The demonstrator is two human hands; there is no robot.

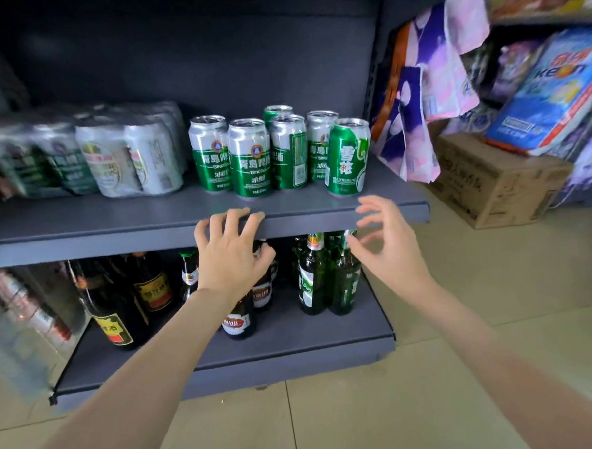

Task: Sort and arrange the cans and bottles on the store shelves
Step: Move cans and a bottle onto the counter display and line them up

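Observation:
Several green-and-silver beer cans (250, 158) stand in a cluster on the upper grey shelf (116, 230). A darker green can (347, 158) stands at their right, nearest the shelf's front. My left hand (231, 255) is spread, fingertips resting on the shelf's front edge below the cans, holding nothing. My right hand (388, 243) hovers open just below and right of the darker green can, apart from it. On the lower shelf (277, 349) stand green bottles (312, 275) and brown bottles (237, 316), partly hidden behind my left hand.
Shrink-wrapped can packs (112, 155) fill the upper shelf's left side. Dark bottles with yellow-red labels (115, 312) stand at lower left. A cardboard box (498, 179) sits on the tiled floor to the right, with hanging cloth items (428, 90) and packaged goods above.

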